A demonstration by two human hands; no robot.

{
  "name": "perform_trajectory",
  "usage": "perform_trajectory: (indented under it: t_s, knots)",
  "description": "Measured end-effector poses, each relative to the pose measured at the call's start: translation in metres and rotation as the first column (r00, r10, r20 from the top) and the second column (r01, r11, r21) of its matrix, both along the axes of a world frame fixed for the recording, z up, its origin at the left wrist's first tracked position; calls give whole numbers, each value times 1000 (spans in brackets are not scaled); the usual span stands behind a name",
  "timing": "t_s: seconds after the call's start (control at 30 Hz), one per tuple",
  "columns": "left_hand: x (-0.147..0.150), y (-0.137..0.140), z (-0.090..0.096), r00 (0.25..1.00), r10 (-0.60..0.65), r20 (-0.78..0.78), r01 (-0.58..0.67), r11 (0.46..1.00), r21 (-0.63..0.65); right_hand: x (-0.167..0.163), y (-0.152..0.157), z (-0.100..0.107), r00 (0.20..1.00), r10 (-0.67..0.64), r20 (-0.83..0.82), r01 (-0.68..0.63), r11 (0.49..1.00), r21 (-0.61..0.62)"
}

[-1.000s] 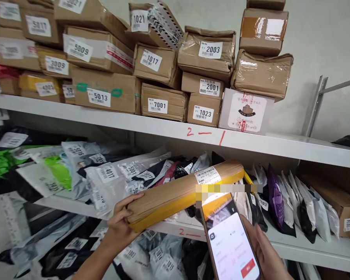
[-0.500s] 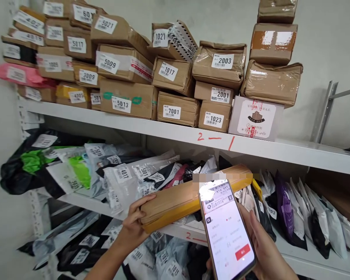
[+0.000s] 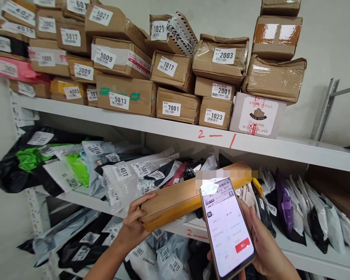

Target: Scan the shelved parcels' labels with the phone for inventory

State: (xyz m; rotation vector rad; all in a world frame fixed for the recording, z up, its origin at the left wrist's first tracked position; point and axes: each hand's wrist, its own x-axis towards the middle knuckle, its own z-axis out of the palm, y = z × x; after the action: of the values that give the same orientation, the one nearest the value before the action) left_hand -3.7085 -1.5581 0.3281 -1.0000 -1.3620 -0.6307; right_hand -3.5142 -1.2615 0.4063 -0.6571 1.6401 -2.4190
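Gripped at its near left end by my left hand (image 3: 137,217) is a long cardboard box (image 3: 172,200) with yellow tape along its lower side. It slants up to the right in front of the middle shelf. My right hand (image 3: 258,237) is wrapped round a smartphone (image 3: 229,233), held upright over the right part of the box. Its lit screen shows a camera picture of a label at the top and a red button lower down. The phone covers part of the box, and a blurred patch hides some of its upper face.
Numbered cardboard boxes (image 3: 125,95) are stacked along the upper white shelf (image 3: 175,130). Behind the box, plastic mailing bags (image 3: 121,175) lie on the middle shelf, with more upright bags (image 3: 284,206) at right. Further bags (image 3: 169,256) fill the lower level. A metal post (image 3: 326,109) stands at right.
The view has shifted slightly, so the shelves sit a little higher. Both hands keep their hold. The label picture on the phone screen has changed and shows larger text.
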Motion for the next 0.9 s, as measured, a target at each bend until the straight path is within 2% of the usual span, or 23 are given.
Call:
perform_trajectory:
  t_s: [0.57, 0.9]
  knots:
    - [2, 0, 2, 1000, 4, 19, -4, 1000, -15, 2, -1, 5, 1000, 1, 0, -1, 1000, -2]
    - [1, 0, 2, 1000, 5, -2, -5, 1000, -12, 6, -1, 8, 999, -50, -3, 50, 998, 40]
